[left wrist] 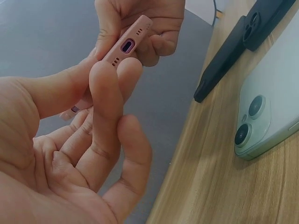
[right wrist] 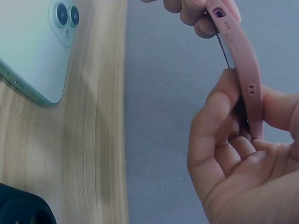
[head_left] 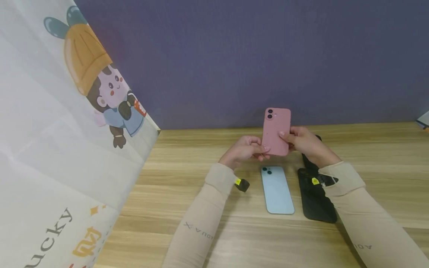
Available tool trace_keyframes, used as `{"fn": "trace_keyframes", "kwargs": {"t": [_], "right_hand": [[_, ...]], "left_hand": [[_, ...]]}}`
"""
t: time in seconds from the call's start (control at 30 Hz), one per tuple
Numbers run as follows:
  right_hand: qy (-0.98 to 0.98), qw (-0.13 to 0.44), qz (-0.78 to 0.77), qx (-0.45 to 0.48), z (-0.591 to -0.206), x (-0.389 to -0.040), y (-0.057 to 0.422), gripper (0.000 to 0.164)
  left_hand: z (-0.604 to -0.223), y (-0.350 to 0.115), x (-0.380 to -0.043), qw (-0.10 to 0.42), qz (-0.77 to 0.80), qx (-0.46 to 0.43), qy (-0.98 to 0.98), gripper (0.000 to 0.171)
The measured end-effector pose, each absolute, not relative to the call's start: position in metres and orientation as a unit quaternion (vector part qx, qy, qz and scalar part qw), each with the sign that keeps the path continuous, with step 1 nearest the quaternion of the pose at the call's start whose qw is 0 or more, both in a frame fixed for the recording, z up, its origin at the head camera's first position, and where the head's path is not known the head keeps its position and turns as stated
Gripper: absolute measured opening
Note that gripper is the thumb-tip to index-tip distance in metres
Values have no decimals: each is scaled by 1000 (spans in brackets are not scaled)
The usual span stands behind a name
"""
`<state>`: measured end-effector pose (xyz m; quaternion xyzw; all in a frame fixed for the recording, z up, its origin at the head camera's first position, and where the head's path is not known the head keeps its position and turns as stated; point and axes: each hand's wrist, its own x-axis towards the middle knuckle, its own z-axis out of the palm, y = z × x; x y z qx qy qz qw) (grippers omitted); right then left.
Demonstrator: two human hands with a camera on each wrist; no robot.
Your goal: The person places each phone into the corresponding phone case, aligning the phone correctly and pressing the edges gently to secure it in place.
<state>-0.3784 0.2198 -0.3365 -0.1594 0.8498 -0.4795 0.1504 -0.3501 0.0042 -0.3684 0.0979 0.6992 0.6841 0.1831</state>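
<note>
Both hands hold a pink phone case (head_left: 276, 128) upright above the far part of the table, its back with two dark camera circles facing the head camera. My left hand (head_left: 244, 149) pinches its lower left corner between thumb and fingers. On the right edge, my right hand (head_left: 306, 144) grips it, thumb on the back and fingers behind. In the left wrist view the bottom edge of the case shows a charging-port opening. From the right wrist the case wall looks slightly bowed. A light blue phone (head_left: 277, 190) lies back up on the table below the hands.
Beside the blue phone lies a black phone-sized piece (head_left: 315, 201), partly under the right wrist. A second dark piece (head_left: 308, 162) lies beyond it, mostly hidden by the right hand. A blue-grey wall (head_left: 214, 74) backs the wooden table (head_left: 174, 193); a printed white sheet (head_left: 43, 123) borders the left.
</note>
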Motion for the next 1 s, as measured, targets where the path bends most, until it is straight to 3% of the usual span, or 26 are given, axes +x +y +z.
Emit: {"fn": "trace_keyframes", "kwargs": {"t": [0.67, 1.0], "right_hand": [[844, 138, -500, -136, -345, -350, 211, 58], [820, 200, -502, -187, -340, -353, 210, 44]], "left_hand": [[-375, -6, -331, 178, 683, 118, 699, 10], [-370, -8, -334, 149, 700, 87, 693, 11]]}}
